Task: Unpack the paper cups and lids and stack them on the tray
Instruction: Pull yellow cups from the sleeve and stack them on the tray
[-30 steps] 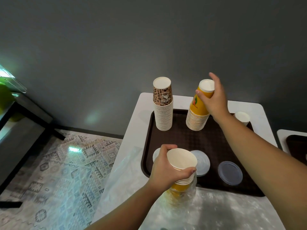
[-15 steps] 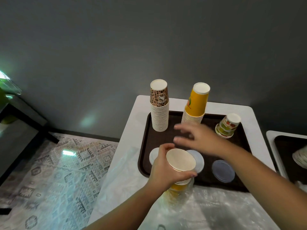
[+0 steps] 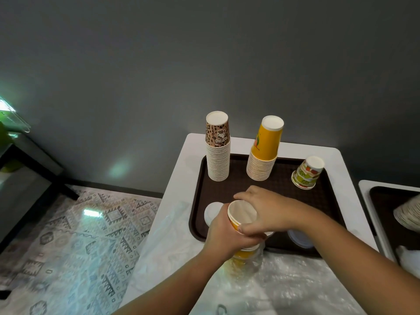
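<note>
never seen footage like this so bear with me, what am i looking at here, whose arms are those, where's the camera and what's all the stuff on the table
There is no machine here: the arms belong to a person wearing a camera on the head, looking down at their own hands. The white table carries a brown tray. At its far side stand three upside-down stacks: leopard-print cups, yellow cups and a short patterned stack. Flat lids lie nearer. The left hand grips a sleeve of yellow cups, partly in clear plastic wrap. The right hand grasps the top cups' rim.
</note>
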